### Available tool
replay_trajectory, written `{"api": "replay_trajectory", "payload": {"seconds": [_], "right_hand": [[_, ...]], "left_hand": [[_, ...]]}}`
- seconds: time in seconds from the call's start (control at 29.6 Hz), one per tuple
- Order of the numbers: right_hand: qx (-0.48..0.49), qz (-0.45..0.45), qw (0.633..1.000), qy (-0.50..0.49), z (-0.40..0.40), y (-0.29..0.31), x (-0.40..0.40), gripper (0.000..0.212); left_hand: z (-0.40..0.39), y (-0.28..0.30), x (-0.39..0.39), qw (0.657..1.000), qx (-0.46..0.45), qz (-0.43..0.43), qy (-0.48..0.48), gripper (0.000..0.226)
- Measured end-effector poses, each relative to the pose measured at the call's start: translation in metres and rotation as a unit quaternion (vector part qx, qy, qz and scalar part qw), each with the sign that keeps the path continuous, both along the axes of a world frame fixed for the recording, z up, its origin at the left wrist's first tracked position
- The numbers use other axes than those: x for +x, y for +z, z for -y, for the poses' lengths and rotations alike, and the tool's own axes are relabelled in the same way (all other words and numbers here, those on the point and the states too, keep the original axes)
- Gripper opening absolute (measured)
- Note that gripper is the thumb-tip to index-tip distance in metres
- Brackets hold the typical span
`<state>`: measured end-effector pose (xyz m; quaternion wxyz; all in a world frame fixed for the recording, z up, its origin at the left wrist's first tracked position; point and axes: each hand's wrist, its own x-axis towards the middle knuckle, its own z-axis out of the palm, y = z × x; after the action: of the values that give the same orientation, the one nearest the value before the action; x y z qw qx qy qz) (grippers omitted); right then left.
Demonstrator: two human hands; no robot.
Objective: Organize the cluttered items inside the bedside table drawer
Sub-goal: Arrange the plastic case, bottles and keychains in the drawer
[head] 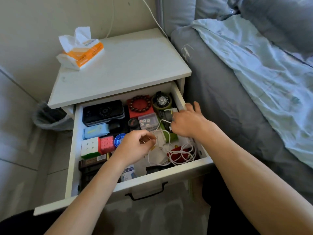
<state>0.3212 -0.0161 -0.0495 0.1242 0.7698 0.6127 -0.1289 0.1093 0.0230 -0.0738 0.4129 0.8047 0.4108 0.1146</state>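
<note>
The white drawer (118,187) of the bedside table stands pulled out, full of small items. My left hand (135,146) hovers over the drawer's middle and pinches a white cable (179,156) near its loops. My right hand (186,122) reaches to the right side and holds the same cable's plug end beside a white charger block (174,110). The cable's tangled coils lie over a red pouch (177,152) at the front right. A watch (162,100), a bead bracelet on a red box (140,104), a clear dice box (147,121) and two puzzle cubes (98,146) sit inside.
A black case (103,112) and a blue wipes pack (95,131) lie at the drawer's back left. A tissue pack (81,50) rests on the table top (128,65). The grey bed (228,99) adjoins on the right. A bin with a bag (49,117) stands at the left.
</note>
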Motion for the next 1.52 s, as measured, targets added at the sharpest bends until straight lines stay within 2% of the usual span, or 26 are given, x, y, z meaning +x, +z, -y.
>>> {"api": "replay_trajectory", "payload": {"seconds": [0.1, 0.2, 0.37, 0.44, 0.51, 0.57, 0.64, 0.68, 0.74, 0.81, 0.95, 1.01, 1.08, 1.15, 1.22, 1.25, 1.28, 1.35, 1.42, 1.52], "right_hand": [[0.017, -0.053, 0.998, -0.029, -0.003, 0.004, -0.001, 0.051], [0.054, -0.041, 0.998, -0.013, -0.001, 0.006, -0.008, 0.029], [0.110, -0.105, 0.988, -0.001, 0.007, 0.012, -0.019, 0.037], [0.159, -0.150, 0.976, -0.010, 0.011, 0.017, -0.016, 0.035], [0.237, -0.243, 0.939, -0.061, 0.018, 0.024, -0.008, 0.034], [0.327, -0.343, 0.873, -0.116, 0.026, 0.034, -0.002, 0.033], [0.375, -0.415, 0.818, -0.137, 0.032, 0.040, -0.002, 0.033], [0.377, -0.446, 0.800, -0.138, 0.033, 0.041, -0.003, 0.033], [0.367, -0.487, 0.783, -0.126, 0.034, 0.042, -0.010, 0.034], [0.350, -0.512, 0.777, -0.106, 0.033, 0.041, -0.020, 0.035], [0.334, -0.554, 0.758, -0.083, 0.029, 0.038, -0.034, 0.036], [0.325, -0.548, 0.766, -0.082, 0.028, 0.036, -0.042, 0.040], [0.304, -0.522, 0.791, -0.093, 0.027, 0.031, -0.042, 0.048], [0.231, -0.462, 0.852, -0.078, 0.028, 0.024, -0.038, 0.063], [0.080, -0.362, 0.928, -0.025, 0.030, 0.015, -0.037, 0.077], [-0.004, -0.305, 0.952, 0.005, 0.030, 0.011, -0.037, 0.081], [-0.073, -0.250, 0.965, 0.041, 0.032, 0.007, -0.042, 0.082], [-0.145, -0.168, 0.970, 0.095, 0.032, 0.001, -0.047, 0.069], [-0.160, -0.133, 0.971, 0.114, 0.027, -0.001, -0.053, 0.053], [-0.166, -0.098, 0.974, 0.119, 0.024, 0.001, -0.059, 0.049]], "left_hand": [[-0.005, 0.002, -0.006, 1.000, 0.009, -0.008, 0.012, 0.011], [-0.004, 0.003, -0.003, 1.000, 0.014, 0.001, 0.023, 0.011], [-0.003, 0.007, -0.002, 0.999, 0.026, 0.006, 0.031, 0.005], [-0.002, 0.009, -0.005, 0.999, 0.020, 0.015, 0.039, 0.006], [-0.001, 0.010, -0.004, 0.998, 0.004, 0.045, 0.052, 0.007], [0.001, 0.016, -0.003, 0.993, -0.006, 0.102, 0.063, 0.007], [0.005, 0.021, -0.002, 0.981, 0.023, 0.172, 0.082, 0.012], [0.007, 0.022, -0.002, 0.976, 0.048, 0.196, 0.086, 0.022], [0.013, 0.027, -0.002, 0.969, 0.076, 0.223, 0.069, 0.043], [0.018, 0.028, -0.001, 0.972, 0.051, 0.224, 0.040, 0.057], [0.016, 0.022, 0.003, 0.981, 0.068, 0.181, 0.034, 0.055], [0.015, 0.021, -0.002, 0.978, 0.036, 0.196, 0.058, 0.047], [0.011, 0.022, -0.003, 0.962, -0.037, 0.247, 0.113, 0.038], [0.006, 0.025, -0.004, 0.934, -0.113, 0.279, 0.194, 0.041], [-0.001, 0.026, -0.009, 0.914, -0.174, 0.268, 0.249, 0.043], [-0.004, 0.026, -0.010, 0.909, -0.203, 0.259, 0.256, 0.041], [-0.004, 0.025, -0.014, 0.907, -0.221, 0.251, 0.256, 0.037], [-0.002, 0.023, -0.013, 0.912, -0.231, 0.226, 0.254, 0.032], [0.000, 0.022, -0.013, 0.915, -0.231, 0.210, 0.257, 0.033], [0.002, 0.021, -0.014, 0.915, -0.245, 0.199, 0.252, 0.039]]}}
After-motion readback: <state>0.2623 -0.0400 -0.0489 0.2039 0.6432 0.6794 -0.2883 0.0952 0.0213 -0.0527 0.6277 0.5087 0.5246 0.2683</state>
